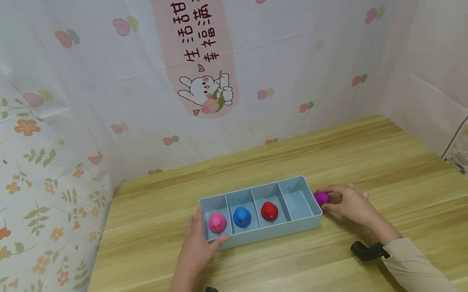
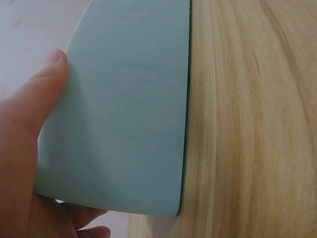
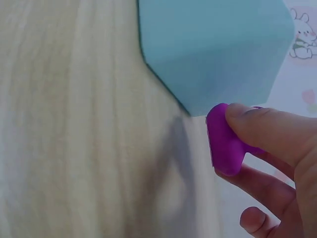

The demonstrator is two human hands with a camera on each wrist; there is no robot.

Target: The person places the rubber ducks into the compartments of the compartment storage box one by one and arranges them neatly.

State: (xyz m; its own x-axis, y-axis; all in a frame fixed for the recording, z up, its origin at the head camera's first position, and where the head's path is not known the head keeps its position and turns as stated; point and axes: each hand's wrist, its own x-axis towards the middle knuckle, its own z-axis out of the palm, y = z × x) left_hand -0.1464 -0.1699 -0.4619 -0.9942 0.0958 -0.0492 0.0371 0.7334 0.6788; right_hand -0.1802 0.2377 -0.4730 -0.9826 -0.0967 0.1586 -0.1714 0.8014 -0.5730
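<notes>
A light-blue divided box (image 1: pixel 269 233) lies on the table, with a pink toy duck (image 1: pixel 217 223), a blue toy duck (image 1: pixel 242 217) and a red toy duck (image 1: pixel 269 211) in separate compartments from the left. The rightmost compartment holds nothing. At the box's left end, my left hand (image 1: pixel 196 253) grips the corner, thumb (image 2: pixel 49 79) along the front wall. My right hand (image 1: pixel 351 203) pinches a purple toy duck (image 3: pixel 228 141) between thumb and fingers. That duck (image 1: pixel 322 197) is just outside the box's right end, partly covered by the fingers.
The wood-grain table (image 1: pixel 275 280) extends around the box. Behind it hangs a white printed cloth (image 1: pixel 306 56), with a flowered cloth (image 1: pixel 21 196) on the left and another cloth (image 1: pixel 443 66) on the right. Each wrist carries a black camera mount (image 1: pixel 367 250).
</notes>
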